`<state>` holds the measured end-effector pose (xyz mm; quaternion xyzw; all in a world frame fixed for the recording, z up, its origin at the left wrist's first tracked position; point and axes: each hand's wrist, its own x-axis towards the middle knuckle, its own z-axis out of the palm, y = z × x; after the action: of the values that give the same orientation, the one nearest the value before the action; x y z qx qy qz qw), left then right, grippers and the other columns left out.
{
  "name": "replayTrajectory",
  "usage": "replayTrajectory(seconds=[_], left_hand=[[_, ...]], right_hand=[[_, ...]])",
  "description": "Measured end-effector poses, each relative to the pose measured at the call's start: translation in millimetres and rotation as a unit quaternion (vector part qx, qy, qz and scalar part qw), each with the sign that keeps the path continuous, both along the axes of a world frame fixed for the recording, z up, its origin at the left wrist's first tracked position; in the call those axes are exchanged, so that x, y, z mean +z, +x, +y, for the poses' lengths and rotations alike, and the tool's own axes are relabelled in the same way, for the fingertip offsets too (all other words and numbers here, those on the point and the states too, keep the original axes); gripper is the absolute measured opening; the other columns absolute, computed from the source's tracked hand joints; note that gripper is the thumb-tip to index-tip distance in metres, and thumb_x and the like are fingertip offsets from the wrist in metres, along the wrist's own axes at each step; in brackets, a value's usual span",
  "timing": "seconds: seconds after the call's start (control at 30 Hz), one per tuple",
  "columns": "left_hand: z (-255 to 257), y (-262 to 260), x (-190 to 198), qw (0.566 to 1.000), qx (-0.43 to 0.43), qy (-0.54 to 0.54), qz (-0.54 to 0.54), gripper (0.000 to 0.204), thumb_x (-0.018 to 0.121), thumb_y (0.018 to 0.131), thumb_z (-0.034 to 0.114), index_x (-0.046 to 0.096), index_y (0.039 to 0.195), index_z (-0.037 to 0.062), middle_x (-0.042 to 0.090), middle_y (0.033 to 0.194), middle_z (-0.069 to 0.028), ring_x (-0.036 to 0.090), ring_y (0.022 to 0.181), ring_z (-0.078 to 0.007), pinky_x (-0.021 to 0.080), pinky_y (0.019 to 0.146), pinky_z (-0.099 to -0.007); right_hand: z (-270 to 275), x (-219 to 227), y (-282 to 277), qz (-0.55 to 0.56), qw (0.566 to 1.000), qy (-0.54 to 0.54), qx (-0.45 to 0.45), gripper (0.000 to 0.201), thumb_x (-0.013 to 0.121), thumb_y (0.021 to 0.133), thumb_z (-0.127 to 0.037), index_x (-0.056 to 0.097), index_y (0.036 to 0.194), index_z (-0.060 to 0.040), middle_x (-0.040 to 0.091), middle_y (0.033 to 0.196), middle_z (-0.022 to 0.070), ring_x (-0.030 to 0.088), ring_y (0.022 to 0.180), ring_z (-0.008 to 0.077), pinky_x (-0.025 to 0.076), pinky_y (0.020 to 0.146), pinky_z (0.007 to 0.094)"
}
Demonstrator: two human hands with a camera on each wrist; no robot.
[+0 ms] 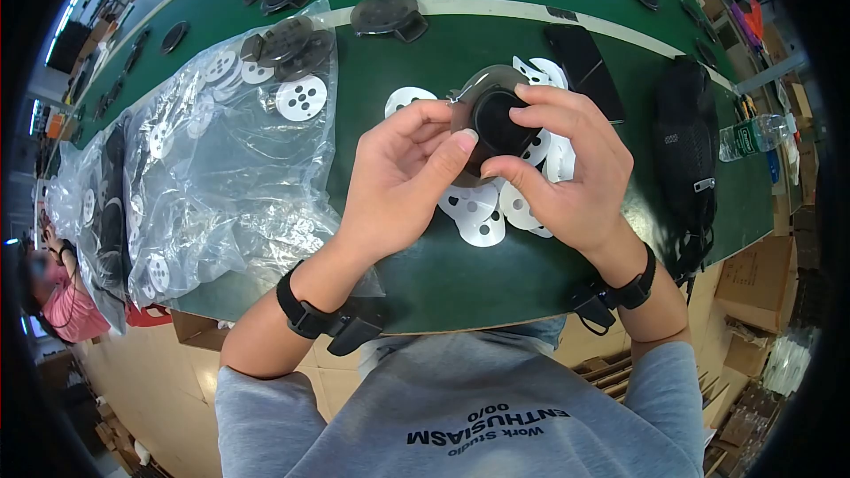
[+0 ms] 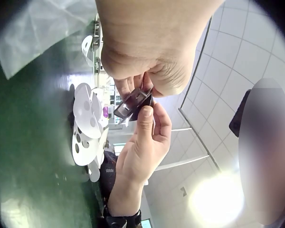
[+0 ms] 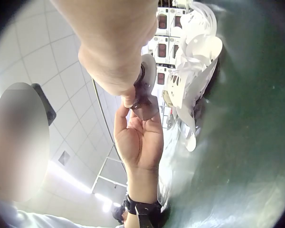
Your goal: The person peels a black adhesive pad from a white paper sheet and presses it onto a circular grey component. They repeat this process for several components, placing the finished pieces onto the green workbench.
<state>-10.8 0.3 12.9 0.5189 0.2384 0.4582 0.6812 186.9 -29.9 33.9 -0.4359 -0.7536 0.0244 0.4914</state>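
Both hands hold a smoky, see-through plastic piece with a round black disc on its face, raised over the green table. My left hand pinches the piece at its left edge, thumb on the front. From the right, my right hand grips the black disc's rim between thumb and fingers. Seen edge-on in the left wrist view, the held plastic piece has a boxy part with slots. Beneath the hands lie several white discs with holes, loosely overlapping.
A clear plastic bag with white discs covers the table's left side. Similar smoky pieces lie along the back. To the right are a black phone-like slab, a black pouch and a water bottle. Another person is far left.
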Motion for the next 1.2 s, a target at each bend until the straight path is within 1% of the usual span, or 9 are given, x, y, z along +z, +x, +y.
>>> replayTrajectory(seconds=[0.23,0.53,0.67,0.77,0.8,0.87,0.97,1.17,1.2], left_hand=[[-1.8,2.0,-1.1,1.0,0.001,-0.003,-0.02,0.023,0.061,0.099,0.007,0.057,0.118,-0.0054,0.066,0.112,-0.0118,0.063,0.099,-0.0125,0.053,0.086,-0.0282],[-4.2,6.5,3.4,0.999,0.018,-0.047,-0.019,0.025,0.067,0.091,-0.005,0.054,0.112,-0.0037,0.066,0.107,-0.0098,0.064,0.097,-0.0109,0.054,0.08,-0.0233],[-2.9,7.5,2.5,0.997,0.061,-0.027,-0.024,0.022,0.064,0.091,-0.007,0.055,0.11,-0.0029,0.067,0.108,-0.0099,0.064,0.097,-0.0104,0.054,0.082,-0.0241],[-1.2,4.9,4.0,0.998,0.053,-0.03,-0.004,0.02,0.063,0.092,-0.006,0.055,0.11,-0.002,0.067,0.11,-0.0093,0.063,0.097,-0.0099,0.052,0.084,-0.0244],[-0.8,5.2,0.7,0.999,0.043,-0.028,-0.004,0.02,0.063,0.092,-0.005,0.055,0.11,-0.0017,0.067,0.11,-0.009,0.063,0.098,-0.0098,0.051,0.085,-0.0245],[-1.6,6.0,-2.6,0.999,0.025,-0.031,-0.004,0.019,0.063,0.094,-0.002,0.056,0.111,-0.0012,0.067,0.11,-0.0083,0.062,0.099,-0.0095,0.05,0.086,-0.0243],[-2.0,5.7,-4.6,0.999,0.014,-0.042,-0.005,0.017,0.062,0.096,0.001,0.056,0.112,-0.0008,0.067,0.109,-0.0071,0.062,0.099,-0.009,0.05,0.086,-0.0237],[-3.1,9.1,-6.5,0.997,0.001,-0.07,-0.014,0.015,0.061,0.099,0.007,0.058,0.111,-0.0009,0.067,0.104,-0.0043,0.061,0.093,-0.0076,0.05,0.083,-0.0228],[-1.3,3.9,1.0,0.993,-0.013,-0.084,0.083,0.018,0.059,0.099,0.008,0.059,0.115,0.0004,0.066,0.105,-0.0041,0.06,0.095,-0.0085,0.049,0.086,-0.0241]], right_hand=[[-0.4,0.7,-0.5,-0.008,1.0,-0.008,-0.009,0.047,0.092,0.061,-0.019,0.07,0.101,-0.0054,0.069,0.112,0.0123,0.068,0.099,0.0263,0.056,0.083,0.0334],[-7.3,-1.8,-9.3,-0.008,1.0,-0.016,-0.013,0.046,0.091,0.061,-0.02,0.071,0.1,-0.0057,0.067,0.119,0.0125,0.066,0.108,0.029,0.054,0.086,0.0337],[-8.3,14.7,-3.5,-0.108,0.992,0.007,-0.061,0.031,0.085,0.072,-0.018,0.069,0.096,-0.0046,0.067,0.119,0.0127,0.064,0.11,0.0287,0.052,0.084,0.0307],[0.4,2.1,5.9,0.095,0.992,-0.088,0.006,0.021,0.078,0.082,-0.016,0.067,0.095,-0.0034,0.067,0.11,0.0108,0.064,0.1,0.0197,0.05,0.078,0.0262],[0.2,-4.5,3.7,0.232,0.959,-0.16,0.041,0.019,0.076,0.085,-0.015,0.065,0.095,-0.003,0.066,0.106,0.0093,0.063,0.095,0.0158,0.049,0.076,0.0247],[2.5,-6.2,2.1,0.347,0.903,-0.241,0.074,0.015,0.068,0.094,-0.015,0.063,0.097,-0.0014,0.062,0.09,0.0015,0.055,0.077,0.003,0.045,0.066,0.0205],[3.9,1.7,12.6,0.32,0.865,-0.367,0.12,0.013,0.064,0.097,-0.013,0.062,0.096,-0.0004,0.063,0.085,-0.001,0.055,0.072,0.0018,0.044,0.064,0.0194],[6.5,-13.4,22.3,0.311,0.864,-0.371,0.138,0.011,0.064,0.096,-0.011,0.062,0.091,-0.0021,0.061,0.079,-0.0042,0.052,0.07,-0.0004,0.041,0.06,0.0184],[10.3,-14.0,22.3,0.307,0.864,-0.369,0.155,0.011,0.064,0.096,-0.011,0.061,0.09,-0.0024,0.06,0.078,-0.0045,0.052,0.069,-0.0007,0.041,0.06,0.0184]])
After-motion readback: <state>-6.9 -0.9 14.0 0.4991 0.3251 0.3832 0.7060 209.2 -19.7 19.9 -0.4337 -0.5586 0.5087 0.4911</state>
